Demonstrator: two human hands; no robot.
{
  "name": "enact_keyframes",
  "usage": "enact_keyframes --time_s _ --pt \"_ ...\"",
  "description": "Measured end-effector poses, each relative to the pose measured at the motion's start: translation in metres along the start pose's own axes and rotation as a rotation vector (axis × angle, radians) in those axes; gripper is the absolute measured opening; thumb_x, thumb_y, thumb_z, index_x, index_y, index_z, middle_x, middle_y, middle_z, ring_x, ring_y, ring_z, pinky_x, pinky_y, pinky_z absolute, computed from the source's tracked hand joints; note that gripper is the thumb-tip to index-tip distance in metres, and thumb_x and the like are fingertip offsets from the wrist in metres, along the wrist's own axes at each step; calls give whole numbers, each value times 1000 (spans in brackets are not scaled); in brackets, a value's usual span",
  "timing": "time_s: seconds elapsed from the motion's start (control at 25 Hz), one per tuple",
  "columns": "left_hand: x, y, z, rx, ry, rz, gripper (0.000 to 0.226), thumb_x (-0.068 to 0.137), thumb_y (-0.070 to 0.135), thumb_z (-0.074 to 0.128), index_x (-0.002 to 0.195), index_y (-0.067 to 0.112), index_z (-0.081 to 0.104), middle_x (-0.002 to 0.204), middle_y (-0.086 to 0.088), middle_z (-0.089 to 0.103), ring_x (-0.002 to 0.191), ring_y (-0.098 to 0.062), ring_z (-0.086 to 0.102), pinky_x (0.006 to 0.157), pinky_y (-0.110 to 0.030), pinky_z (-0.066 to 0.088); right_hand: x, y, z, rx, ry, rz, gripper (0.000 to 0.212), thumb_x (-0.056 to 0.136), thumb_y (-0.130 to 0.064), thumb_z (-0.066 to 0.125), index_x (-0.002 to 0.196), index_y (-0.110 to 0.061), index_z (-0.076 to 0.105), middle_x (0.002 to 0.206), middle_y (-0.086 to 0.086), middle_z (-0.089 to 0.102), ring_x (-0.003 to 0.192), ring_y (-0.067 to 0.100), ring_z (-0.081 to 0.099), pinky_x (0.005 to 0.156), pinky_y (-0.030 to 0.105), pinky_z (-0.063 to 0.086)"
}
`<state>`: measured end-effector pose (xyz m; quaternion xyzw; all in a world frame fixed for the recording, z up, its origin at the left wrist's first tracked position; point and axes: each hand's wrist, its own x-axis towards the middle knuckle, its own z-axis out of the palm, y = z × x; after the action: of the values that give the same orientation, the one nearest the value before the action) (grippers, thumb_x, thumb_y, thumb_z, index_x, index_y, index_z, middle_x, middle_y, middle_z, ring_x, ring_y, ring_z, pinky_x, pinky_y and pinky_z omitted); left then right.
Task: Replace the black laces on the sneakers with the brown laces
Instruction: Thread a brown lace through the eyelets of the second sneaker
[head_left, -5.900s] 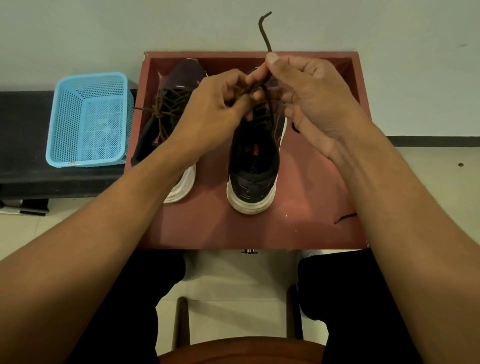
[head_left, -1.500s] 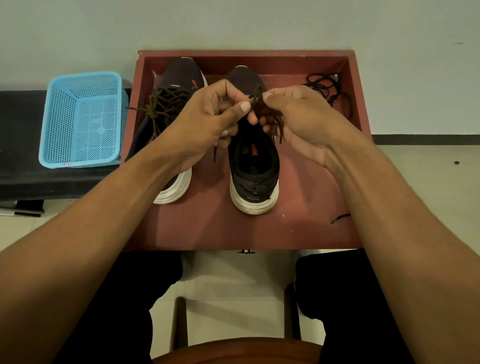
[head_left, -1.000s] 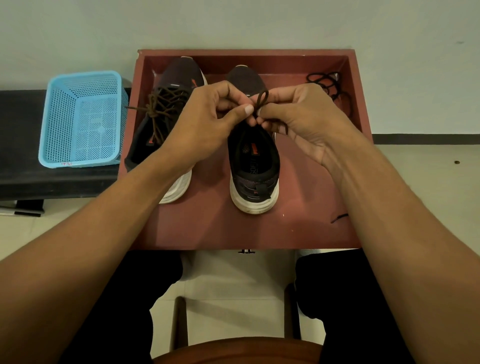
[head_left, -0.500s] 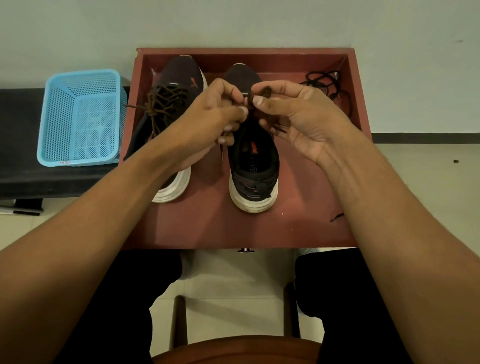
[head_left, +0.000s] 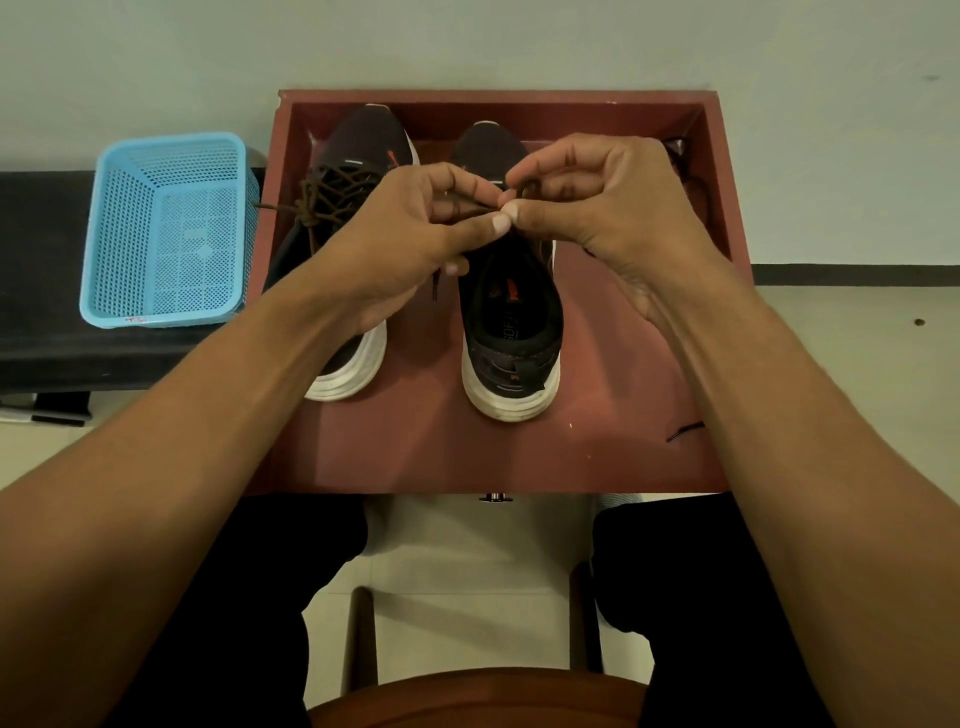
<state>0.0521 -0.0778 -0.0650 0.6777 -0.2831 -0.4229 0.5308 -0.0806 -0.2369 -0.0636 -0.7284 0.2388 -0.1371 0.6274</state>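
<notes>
**Q:** What are the hands doing?

**A:** The left grip (head_left: 410, 234) and right grip (head_left: 613, 208) meet above the right sneaker (head_left: 511, 322), thumb tips together or almost so. Each pinches the brown lace (head_left: 472, 201) between thumb and forefinger, and a short stretch of it runs between them. The other fingers are curled. A loose end (head_left: 435, 285) hangs below the left grip.

**Q:** Where is that sneaker?

**A:** On the red bench (head_left: 415, 447), heel towards the viewer, toe towards the bench's back wall. Its opening shows. The grips hide the eyelets, so I cannot tell how far it is laced.

**Q:** And the other one?

**A:** The left sneaker (head_left: 363, 145) stands just beside it, partly under the left forearm. Its brown lacing (head_left: 332, 187) is knotted, with ends trailing left.

**Q:** Any black laces?

**A:** A dark tangle (head_left: 675, 148) lies in the bench's far right corner, mostly hidden behind the right grip. A black lace end (head_left: 685, 430) lies near the right edge, closer to the viewer.

**Q:** Anything beside the bench?

**A:** A blue basket (head_left: 171, 234) sits on a black bench (head_left: 41, 338) to the left.
</notes>
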Motion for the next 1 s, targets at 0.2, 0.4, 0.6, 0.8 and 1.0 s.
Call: enact_keyframes --time_s 0.2,0.4,0.6,0.8,1.0 --pt "-5 3 0 135 24 83 27 96 6 73 121 -1 66 111 -17 75 102 -20 75 69 -32 65 3 3 1 -63 22 -29 24 78 -13 92 98 -7 82 93 4 81 93 18 79 91 39 64" --pt "-5 6 -1 202 23 130 20 95 1 72 111 -5 61 106 -21 70 94 -20 75 68 -39 66 3 1 2 -139 35 -52 24 76 -20 94 96 -12 83 91 -1 81 91 13 79 91 39 63" --pt "-4 4 1 337 46 207 17 98 1 68 108 0 56 108 -12 64 92 -22 75 64 -38 66 2 -4 2 -250 30 -109 25 77 -26 94 97 -15 84 91 -5 81 90 8 77 89 35 63" --pt "-3 2 6 428 106 265 18 100 7 64 113 6 51 100 -6 60 81 -20 75 54 -36 64 4 -4 4 -339 46 -169 21 79 -29 91 96 -20 84 91 -9 80 89 3 77 88 34 63" --pt "-4 1 10 509 142 291 18 102 5 60 117 10 52 102 -11 58 73 -19 71 48 -32 61 5 -4 3 -390 31 -233 24 79 -35 89 97 -20 84 92 -11 79 88 4 76 87 35 63"
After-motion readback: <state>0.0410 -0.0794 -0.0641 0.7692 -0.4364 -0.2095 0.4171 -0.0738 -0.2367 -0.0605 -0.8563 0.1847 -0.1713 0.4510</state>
